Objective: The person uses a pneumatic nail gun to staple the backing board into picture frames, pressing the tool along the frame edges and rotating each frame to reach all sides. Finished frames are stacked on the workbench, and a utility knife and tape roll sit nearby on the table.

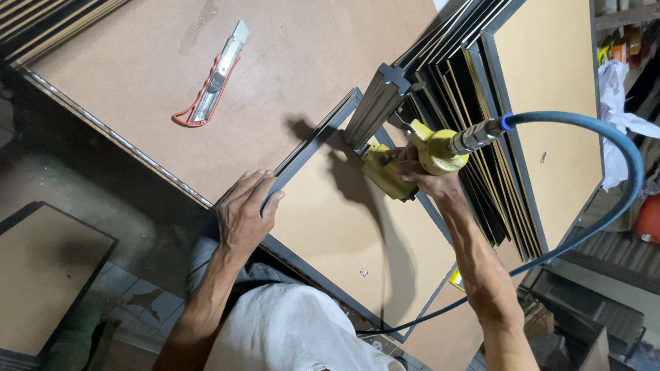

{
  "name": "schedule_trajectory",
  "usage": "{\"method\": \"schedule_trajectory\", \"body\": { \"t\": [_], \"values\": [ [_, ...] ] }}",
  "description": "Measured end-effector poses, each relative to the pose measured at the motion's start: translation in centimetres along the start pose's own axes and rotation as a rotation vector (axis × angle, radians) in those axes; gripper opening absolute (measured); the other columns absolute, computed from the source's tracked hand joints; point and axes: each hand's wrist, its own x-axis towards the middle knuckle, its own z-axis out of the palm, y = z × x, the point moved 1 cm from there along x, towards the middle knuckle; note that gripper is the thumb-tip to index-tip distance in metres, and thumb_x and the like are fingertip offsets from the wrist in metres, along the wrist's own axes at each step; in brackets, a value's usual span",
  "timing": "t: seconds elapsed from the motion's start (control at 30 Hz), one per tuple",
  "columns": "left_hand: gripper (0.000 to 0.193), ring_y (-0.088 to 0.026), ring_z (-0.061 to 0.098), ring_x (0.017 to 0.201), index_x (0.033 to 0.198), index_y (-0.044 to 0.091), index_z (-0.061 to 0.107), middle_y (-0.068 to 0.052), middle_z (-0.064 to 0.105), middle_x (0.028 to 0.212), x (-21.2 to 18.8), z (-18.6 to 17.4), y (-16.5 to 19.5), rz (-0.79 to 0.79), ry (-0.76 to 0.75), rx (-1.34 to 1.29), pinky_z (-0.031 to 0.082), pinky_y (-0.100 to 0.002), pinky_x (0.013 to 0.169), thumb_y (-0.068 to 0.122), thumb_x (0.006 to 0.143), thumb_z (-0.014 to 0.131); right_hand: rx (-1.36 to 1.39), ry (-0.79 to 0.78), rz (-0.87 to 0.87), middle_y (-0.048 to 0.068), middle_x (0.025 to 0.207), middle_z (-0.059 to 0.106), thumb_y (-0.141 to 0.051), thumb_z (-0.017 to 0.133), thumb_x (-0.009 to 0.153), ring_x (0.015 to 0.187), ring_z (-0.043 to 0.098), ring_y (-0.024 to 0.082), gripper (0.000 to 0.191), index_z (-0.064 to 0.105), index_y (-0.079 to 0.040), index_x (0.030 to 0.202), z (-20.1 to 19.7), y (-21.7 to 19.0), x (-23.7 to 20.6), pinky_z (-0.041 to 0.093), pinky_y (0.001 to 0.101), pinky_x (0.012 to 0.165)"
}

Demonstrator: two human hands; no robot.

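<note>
Closest to us, our left hand [242,209] presses flat on a dark frame strip [313,143] at the near edge of the desk [137,75], fingers curled over it. Our right hand [419,172] is clamped around a yellow air stapler [405,161] fed by a blue hose [619,148], nose against the frame corner. We judge we are fastening the corner; next we need the strip held steady. Farther off a red knife [213,82] lies untouched.
</note>
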Motion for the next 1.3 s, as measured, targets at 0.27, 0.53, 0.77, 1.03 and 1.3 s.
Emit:
{"method": "schedule_trajectory", "body": {
  "t": [0.27, 0.53, 0.77, 1.03, 1.3],
  "values": [
    [0.034, -0.035, 0.071, 0.108, 0.112, 0.000, 0.069, -0.018, 0.074, 0.111, -0.3, 0.0, -0.4, -0.004, 0.004, -0.021, 0.055, -0.046, 0.101, 0.011, 0.083, 0.082, 0.116, -0.100, -0.095, 0.005, 0.073, 0.059, 0.004, 0.072, 0.081, 0.073, 0.065, 0.019, 0.018, 0.056, -0.005, 0.081, 2.4, 1.0, -3.3, 0.053, 0.0578, 0.115],
    [0.035, -0.034, 0.069, 0.105, 0.111, 0.002, 0.068, -0.015, 0.072, 0.110, -0.6, -0.1, -1.0, -0.037, 0.011, -0.029, 0.056, -0.042, 0.093, 0.011, 0.080, 0.082, 0.093, -0.175, -0.076, 0.005, 0.073, 0.058, 0.002, 0.069, 0.085, 0.071, 0.064, 0.017, 0.016, 0.056, -0.004, 0.079, 7.3, 1.9, -6.8, 0.051, 0.0604, 0.118],
    [0.037, -0.032, 0.069, 0.107, 0.112, 0.005, 0.067, -0.014, 0.072, 0.111, -0.5, -0.2, -1.0, -0.043, 0.049, -0.007, 0.057, -0.041, 0.090, 0.017, 0.081, 0.083, 0.061, -0.172, -0.135, 0.005, 0.073, 0.057, 0.006, 0.069, 0.085, 0.071, 0.062, 0.017, 0.018, 0.054, -0.004, 0.083, 7.6, 1.9, -6.5, 0.051, 0.0597, 0.116],
    [0.037, -0.032, 0.069, 0.105, 0.113, 0.003, 0.068, -0.014, 0.072, 0.110, -0.5, -0.3, -1.0, -0.038, 0.034, 0.000, 0.057, -0.041, 0.088, 0.018, 0.082, 0.083, 0.095, -0.156, -0.052, 0.005, 0.068, 0.057, 0.007, 0.072, 0.085, 0.067, 0.060, 0.016, 0.021, 0.055, -0.004, 0.080, 8.1, 1.3, -6.4, 0.052, 0.0567, 0.112],
    [0.057, -0.030, 0.058, 0.132, 0.127, 0.006, 0.067, -0.013, 0.065, 0.136, -1.1, -1.5, -0.2, 0.099, -0.065, 0.161, 0.041, -0.054, 0.115, 0.038, 0.082, 0.084, 0.096, 0.017, -0.202, 0.009, 0.080, 0.063, 0.004, 0.061, 0.072, 0.086, 0.072, 0.023, 0.011, 0.061, -0.003, 0.080, 2.3, 3.3, -8.9, 0.060, 0.0522, 0.107]
  ]
}}
